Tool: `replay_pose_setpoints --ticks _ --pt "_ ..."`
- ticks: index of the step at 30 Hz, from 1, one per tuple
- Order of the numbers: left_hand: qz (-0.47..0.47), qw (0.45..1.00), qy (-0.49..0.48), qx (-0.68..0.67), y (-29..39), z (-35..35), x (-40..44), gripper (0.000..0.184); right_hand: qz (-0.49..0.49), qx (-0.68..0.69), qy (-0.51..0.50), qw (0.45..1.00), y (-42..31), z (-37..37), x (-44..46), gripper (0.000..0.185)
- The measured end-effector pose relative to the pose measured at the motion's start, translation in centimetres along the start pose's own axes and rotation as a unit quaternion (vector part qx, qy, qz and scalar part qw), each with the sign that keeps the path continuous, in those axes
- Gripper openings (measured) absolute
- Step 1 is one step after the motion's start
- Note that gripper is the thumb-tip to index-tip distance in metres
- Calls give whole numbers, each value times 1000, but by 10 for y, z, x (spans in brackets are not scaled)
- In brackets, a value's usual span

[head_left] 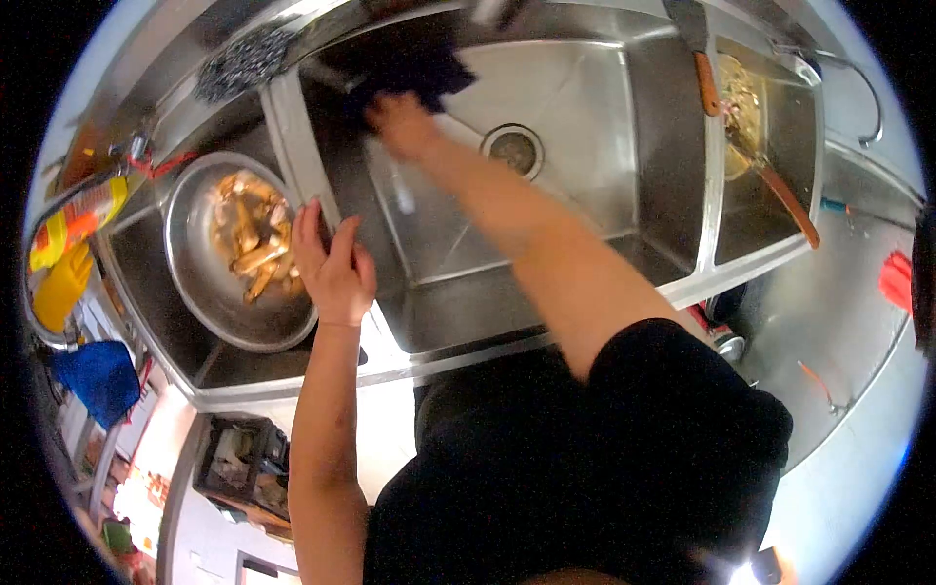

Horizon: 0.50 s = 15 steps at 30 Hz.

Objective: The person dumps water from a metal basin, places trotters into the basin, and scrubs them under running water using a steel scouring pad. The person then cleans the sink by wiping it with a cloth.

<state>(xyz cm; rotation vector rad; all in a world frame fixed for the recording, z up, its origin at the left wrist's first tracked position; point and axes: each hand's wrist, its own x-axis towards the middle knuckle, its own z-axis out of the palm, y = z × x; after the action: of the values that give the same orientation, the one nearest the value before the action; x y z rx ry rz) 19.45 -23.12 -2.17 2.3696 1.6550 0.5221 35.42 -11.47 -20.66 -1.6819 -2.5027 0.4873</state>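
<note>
My right hand (405, 127) reaches across the middle sink basin (575, 88) to its far left corner. It grips a dark cloth (419, 78) pressed near the basin's left wall; the fingertips are partly hidden and a little blurred. On the divider between the left and middle basins rests my left hand (336, 263), its fingers spread and holding nothing. Right beside it, a round metal bowl (185, 273) stands in the left basin with several brownish pieces of food (249, 239) inside. A round drain (512, 151) lies in the middle basin's floor.
A dark steel scrubber (244, 63) sits on the far left ledge. The right basin holds food scraps (739, 97) and wooden-handled tools (785, 200). A faucet (873, 97) curves at far right. Yellow gloves (63, 288) and a blue cloth (97, 380) hang at left.
</note>
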Motion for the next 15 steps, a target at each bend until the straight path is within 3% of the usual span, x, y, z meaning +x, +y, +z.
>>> replay_pose_setpoints --ticks 1,3,6,8,10,12,14,15 --pt "2 1000 -4 7 -1 1 -2 32 6 27 65 997 -20 23 -11 44" --pt "7 1000 -1 12 2 -1 0 32 74 165 2 984 -38 16 -33 49" --pt "14 1000 2 16 1 2 -1 30 -80 13 23 996 15 -8 -68 50" --pt "12 1000 7 22 2 1 0 29 -3 -34 -77 996 63 -44 -60 48" --pt "6 1000 -1 19 1 0 -1 29 30 -100 19 994 120 -56 -67 52" --pt "6 1000 -2 17 1 0 1 29 93 -159 -17 983 162 -77 -80 53" --pt "1 1000 -3 13 1 1 -2 30 112 -161 16 980 205 -74 -111 50" --pt "1 1000 0 8 0 2 -2 30 148 -121 -36 981 216 -86 -127 50"
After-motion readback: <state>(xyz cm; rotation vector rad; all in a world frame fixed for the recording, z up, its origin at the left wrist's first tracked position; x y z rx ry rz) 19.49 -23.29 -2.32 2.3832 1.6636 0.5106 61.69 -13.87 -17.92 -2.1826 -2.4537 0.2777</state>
